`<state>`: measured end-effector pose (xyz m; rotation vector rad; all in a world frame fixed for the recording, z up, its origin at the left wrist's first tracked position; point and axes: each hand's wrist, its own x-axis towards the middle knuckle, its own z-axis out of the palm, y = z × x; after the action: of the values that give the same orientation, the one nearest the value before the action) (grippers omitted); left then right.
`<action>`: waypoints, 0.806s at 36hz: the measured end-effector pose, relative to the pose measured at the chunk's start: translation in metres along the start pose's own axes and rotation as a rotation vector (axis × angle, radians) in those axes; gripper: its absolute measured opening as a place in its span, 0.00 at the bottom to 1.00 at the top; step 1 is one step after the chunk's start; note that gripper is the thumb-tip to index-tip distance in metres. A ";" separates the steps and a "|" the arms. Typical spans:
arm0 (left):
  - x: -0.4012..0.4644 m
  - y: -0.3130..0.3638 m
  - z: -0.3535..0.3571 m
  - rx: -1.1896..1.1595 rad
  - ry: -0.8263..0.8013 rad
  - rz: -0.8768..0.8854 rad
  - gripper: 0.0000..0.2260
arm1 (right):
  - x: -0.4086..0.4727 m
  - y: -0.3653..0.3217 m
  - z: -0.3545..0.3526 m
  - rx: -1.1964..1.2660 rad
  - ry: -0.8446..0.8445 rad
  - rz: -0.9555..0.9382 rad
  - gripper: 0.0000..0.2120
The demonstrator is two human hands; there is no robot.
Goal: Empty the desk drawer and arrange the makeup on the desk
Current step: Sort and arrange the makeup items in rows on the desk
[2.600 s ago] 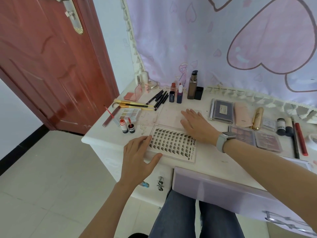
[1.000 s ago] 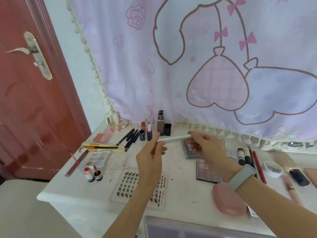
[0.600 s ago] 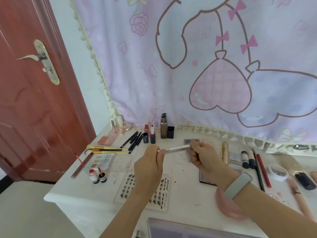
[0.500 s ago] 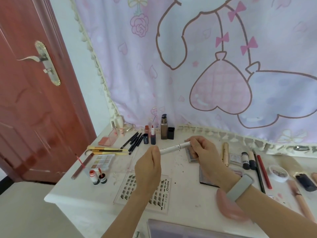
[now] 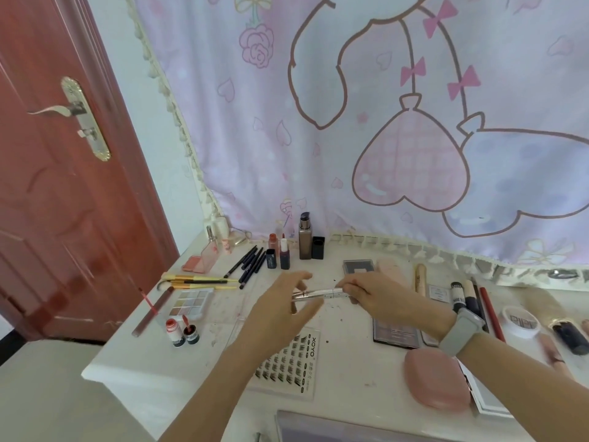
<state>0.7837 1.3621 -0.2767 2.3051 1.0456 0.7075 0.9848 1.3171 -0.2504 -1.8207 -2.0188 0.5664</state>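
Observation:
A slim silver makeup tube (image 5: 318, 293) hangs level above the white desk (image 5: 350, 374). My right hand (image 5: 379, 295) pinches its right end. My left hand (image 5: 283, 311) is at its left end with fingers spread and relaxed, the tube lying between thumb and fingers. Below my left forearm lies a clear false-lash sheet (image 5: 287, 362). The open drawer (image 5: 350, 429) shows at the bottom edge.
Black pencils (image 5: 248, 261), yellow brushes (image 5: 197, 280), an eyeshadow palette (image 5: 189, 302) and small red bottles (image 5: 181, 330) lie to the left. A pink case (image 5: 436, 378), dark palettes (image 5: 395, 333) and tubes (image 5: 465, 296) lie right. Bottles (image 5: 304, 240) line the curtain; a red door (image 5: 47, 170) stands left.
My left hand has loosened its pinch on the tube's left end and its fingers have spread. The tube has dropped a little and lies level. The view has shifted slightly.

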 end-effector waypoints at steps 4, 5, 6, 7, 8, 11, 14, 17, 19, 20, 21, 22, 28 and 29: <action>0.003 0.004 -0.003 0.346 -0.046 0.134 0.11 | 0.001 0.001 0.003 -0.072 -0.021 -0.056 0.13; 0.004 0.004 -0.005 0.364 -0.070 0.120 0.10 | 0.001 0.002 0.004 -0.151 -0.031 -0.090 0.14; 0.006 0.003 -0.006 0.390 -0.097 0.118 0.11 | 0.001 0.004 0.005 -0.220 -0.026 -0.127 0.14; 0.008 0.003 -0.007 0.410 -0.124 0.115 0.12 | 0.001 0.005 0.004 -0.272 -0.001 -0.156 0.15; 0.009 0.002 -0.008 0.417 -0.152 0.107 0.13 | 0.001 0.006 0.003 -0.313 0.029 -0.171 0.14; 0.011 0.003 -0.009 0.328 -0.220 0.017 0.15 | 0.000 0.006 0.000 -0.484 0.221 -0.345 0.08; 0.015 0.005 -0.014 0.016 -0.289 -0.122 0.16 | 0.002 0.004 -0.003 -0.630 0.386 -0.479 0.07; 0.017 0.005 -0.024 -0.289 -0.398 -0.215 0.18 | 0.007 0.009 -0.002 -0.669 0.510 -0.608 0.04; 0.018 0.004 -0.031 -0.460 -0.468 -0.290 0.18 | 0.011 0.012 0.000 -0.675 0.574 -0.672 0.05; 0.019 0.002 -0.033 -0.552 -0.491 -0.339 0.18 | 0.012 0.015 -0.001 -0.677 0.606 -0.686 0.05; 0.020 0.000 -0.036 -0.650 -0.512 -0.395 0.18 | 0.013 0.019 -0.003 -0.667 0.643 -0.682 0.03; 0.020 -0.003 -0.038 -0.752 -0.532 -0.452 0.17 | 0.013 0.023 -0.005 -0.650 0.689 -0.658 0.05; 0.017 -0.025 -0.044 -0.902 -0.437 -0.501 0.17 | 0.018 0.053 -0.016 -0.513 0.838 -0.438 0.08; 0.017 -0.026 -0.043 -0.916 -0.399 -0.482 0.17 | 0.020 0.056 -0.016 -0.421 0.861 -0.369 0.08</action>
<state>0.7522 1.4009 -0.2570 1.2654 0.7963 0.3761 1.0389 1.3426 -0.2663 -1.4315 -1.8124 -0.6885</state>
